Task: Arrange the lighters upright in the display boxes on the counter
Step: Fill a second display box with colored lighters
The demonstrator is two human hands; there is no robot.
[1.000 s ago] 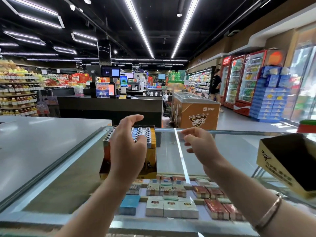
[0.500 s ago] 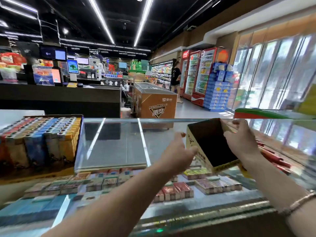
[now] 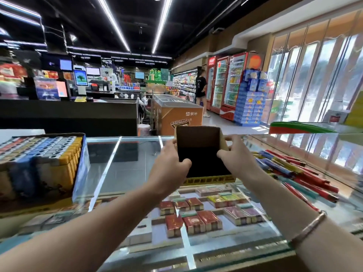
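I've got both hands on the empty box point(image 3: 200, 154) mid-counter point(image 3: 125, 167): left hand point(image 3: 169, 167) grips its left wall, right hand point(image 3: 235, 156) pinches the right wall. Full box point(image 3: 39, 154) of upright lighters far left; loose lighters point(image 3: 294, 173) piled right.

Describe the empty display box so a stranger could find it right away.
On the glass counter, look at the middle, where the left hand and right hand grip the empty display box. Unlike the full lighter box at left, its dark inside holds nothing.
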